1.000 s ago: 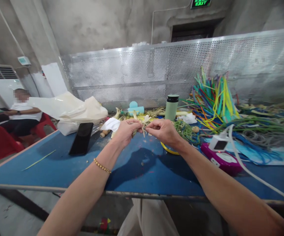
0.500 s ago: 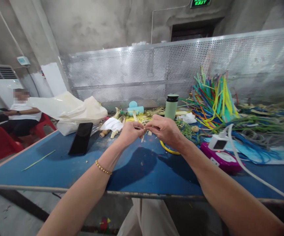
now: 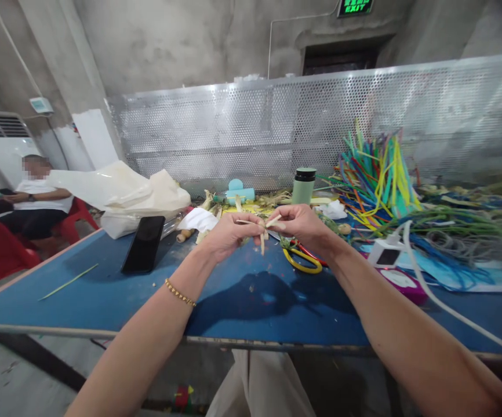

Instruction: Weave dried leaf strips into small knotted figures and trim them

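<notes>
Between my two hands is a small bundle of pale dry plant strips (image 3: 263, 244), its ends sticking out to the sides and downward. My left hand (image 3: 232, 233), with a gold bead bracelet on the wrist, is closed, pinching the bundle between thumb and fingers. My right hand (image 3: 301, 225) is closed too, holding a strip that points up and left. Both hands are raised above the blue table (image 3: 233, 289), their shadows falling on it. Yellow-handled scissors (image 3: 305, 266) lie just beneath my right hand, partly hidden by it.
A black phone (image 3: 143, 244) leans by a white plastic bag (image 3: 138, 194) at left. Behind my hands stands a green bottle (image 3: 304, 186). Colourful strips (image 3: 377, 176), cords and a purple power socket (image 3: 401, 284) with a white cable fill the right. A person (image 3: 37, 194) sits far left.
My right hand has turned and moved slightly right, and the strips now show more plainly between my hands. More of the yellow scissor handle is visible.
</notes>
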The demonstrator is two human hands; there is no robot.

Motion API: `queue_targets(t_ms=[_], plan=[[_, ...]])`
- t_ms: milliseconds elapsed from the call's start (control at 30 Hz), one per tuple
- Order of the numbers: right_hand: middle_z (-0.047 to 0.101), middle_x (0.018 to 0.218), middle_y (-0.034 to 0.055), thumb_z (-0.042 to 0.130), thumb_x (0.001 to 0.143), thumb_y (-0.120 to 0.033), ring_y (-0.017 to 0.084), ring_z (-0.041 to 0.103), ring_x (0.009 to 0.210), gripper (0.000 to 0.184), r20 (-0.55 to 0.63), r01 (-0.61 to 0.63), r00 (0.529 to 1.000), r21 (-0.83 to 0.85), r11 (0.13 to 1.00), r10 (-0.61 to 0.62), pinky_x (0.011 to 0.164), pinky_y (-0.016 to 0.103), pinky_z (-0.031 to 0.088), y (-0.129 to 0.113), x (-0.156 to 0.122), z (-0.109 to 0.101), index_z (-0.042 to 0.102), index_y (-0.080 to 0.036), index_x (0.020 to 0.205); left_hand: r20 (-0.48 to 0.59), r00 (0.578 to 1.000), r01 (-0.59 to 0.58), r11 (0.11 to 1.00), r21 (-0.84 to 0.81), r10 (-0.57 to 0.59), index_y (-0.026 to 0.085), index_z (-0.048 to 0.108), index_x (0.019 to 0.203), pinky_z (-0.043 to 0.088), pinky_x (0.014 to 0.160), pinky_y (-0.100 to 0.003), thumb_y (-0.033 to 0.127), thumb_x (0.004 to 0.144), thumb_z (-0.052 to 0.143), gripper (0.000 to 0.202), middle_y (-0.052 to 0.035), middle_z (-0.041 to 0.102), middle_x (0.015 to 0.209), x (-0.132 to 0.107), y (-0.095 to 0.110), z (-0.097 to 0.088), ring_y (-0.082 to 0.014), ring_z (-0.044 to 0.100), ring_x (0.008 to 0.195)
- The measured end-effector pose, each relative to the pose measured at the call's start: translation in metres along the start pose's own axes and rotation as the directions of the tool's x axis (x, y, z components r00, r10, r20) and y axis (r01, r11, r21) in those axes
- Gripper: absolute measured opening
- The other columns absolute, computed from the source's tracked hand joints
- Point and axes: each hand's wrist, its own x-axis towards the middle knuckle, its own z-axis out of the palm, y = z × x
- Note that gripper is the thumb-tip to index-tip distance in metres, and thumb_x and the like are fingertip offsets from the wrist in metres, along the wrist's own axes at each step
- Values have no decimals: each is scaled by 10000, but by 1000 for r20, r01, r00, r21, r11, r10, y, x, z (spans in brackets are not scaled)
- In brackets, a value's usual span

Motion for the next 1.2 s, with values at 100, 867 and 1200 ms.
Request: queue_targets(t_ms=[100, 867, 1200], plan=[[509, 532, -35, 776, 651, -422, 57, 337, 472, 313, -49, -3, 999, 15, 1000, 3, 467, 234, 230, 3, 1, 6, 668, -131, 689, -124, 989, -87, 994, -62, 78, 126, 694, 710, 433, 587, -241, 191, 611, 773, 142, -6, 624, 586, 5, -4, -2, -95, 572, 536], [637, 700, 49, 458, 933, -160, 144, 495, 632, 247, 307, 433, 774, -895, 110, -554, 594, 295, 249, -2, -10, 21, 667, -160, 801, -358, 909, -120, 956, 269, 214, 125, 682, 705, 425, 573, -238, 179, 634, 643, 97, -11, 628, 512, 14, -22, -4, -118, 559, 522], [651, 727, 39, 443, 941, -159, 145, 520, 663, 265, 320, 489, 773, -851, 193, -547, 618, 285, 282, -10, -14, 19, 679, -177, 822, -352, 905, -140, 950, 281, 237, 122, 673, 692, 422, 556, -235, 170, 638, 643, 78, -18, 631, 510, 11, -20, -2, -120, 564, 514]])
